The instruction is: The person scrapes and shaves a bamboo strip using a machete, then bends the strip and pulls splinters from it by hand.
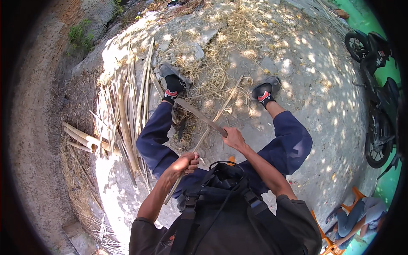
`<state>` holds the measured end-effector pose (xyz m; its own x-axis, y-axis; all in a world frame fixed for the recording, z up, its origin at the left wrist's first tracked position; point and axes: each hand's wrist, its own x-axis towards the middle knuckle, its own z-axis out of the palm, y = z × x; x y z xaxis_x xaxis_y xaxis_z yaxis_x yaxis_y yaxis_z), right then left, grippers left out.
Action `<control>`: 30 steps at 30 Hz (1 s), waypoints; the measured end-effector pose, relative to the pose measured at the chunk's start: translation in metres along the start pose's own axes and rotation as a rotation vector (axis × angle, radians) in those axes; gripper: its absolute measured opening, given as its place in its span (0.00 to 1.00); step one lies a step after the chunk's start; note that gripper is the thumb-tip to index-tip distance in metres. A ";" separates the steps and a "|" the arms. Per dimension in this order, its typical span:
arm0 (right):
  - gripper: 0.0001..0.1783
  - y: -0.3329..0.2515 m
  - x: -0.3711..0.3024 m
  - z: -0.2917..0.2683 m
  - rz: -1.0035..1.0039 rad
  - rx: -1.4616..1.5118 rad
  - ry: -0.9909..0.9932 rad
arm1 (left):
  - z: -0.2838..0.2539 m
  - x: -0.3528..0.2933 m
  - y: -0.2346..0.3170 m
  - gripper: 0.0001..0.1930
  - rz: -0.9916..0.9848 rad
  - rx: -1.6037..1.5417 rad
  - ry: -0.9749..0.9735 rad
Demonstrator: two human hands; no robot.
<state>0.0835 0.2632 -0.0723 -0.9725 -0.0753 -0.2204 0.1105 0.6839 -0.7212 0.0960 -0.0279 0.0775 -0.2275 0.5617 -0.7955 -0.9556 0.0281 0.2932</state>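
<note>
My left hand [186,163] is closed around a long, thin bamboo strip [229,98]. The strip slants from beside my left thigh up and away to the right, its far end near the ground between my feet. In my right hand [234,138] is the handle of a machete, gripped with the fingers closed. Its long blade [196,114] points forward and left toward my left shoe, crossing the strip in view. Whether blade and strip touch, I cannot tell.
A pile of split bamboo strips [123,117] lies left of my left leg, with thicker bamboo poles [87,138] beyond. Dry shavings [216,63] litter the ground ahead. A black motorcycle [376,97] stands at far right; a person [355,221] sits on an orange chair at lower right.
</note>
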 end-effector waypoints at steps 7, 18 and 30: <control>0.16 -0.022 -0.010 -0.014 -0.031 -0.011 -0.015 | 0.037 -0.021 -0.001 0.13 0.048 0.045 0.069; 0.12 -0.049 -0.014 -0.001 -0.041 0.028 -0.054 | 0.028 -0.015 0.007 0.13 0.076 -0.026 0.045; 0.15 -0.040 0.000 -0.002 0.096 0.041 -0.067 | 0.017 -0.017 -0.002 0.13 0.043 -0.067 0.008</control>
<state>0.0789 0.2373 -0.0414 -0.9413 -0.0598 -0.3321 0.2123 0.6603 -0.7204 0.1048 -0.0234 0.1001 -0.2701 0.5548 -0.7869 -0.9552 -0.0515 0.2916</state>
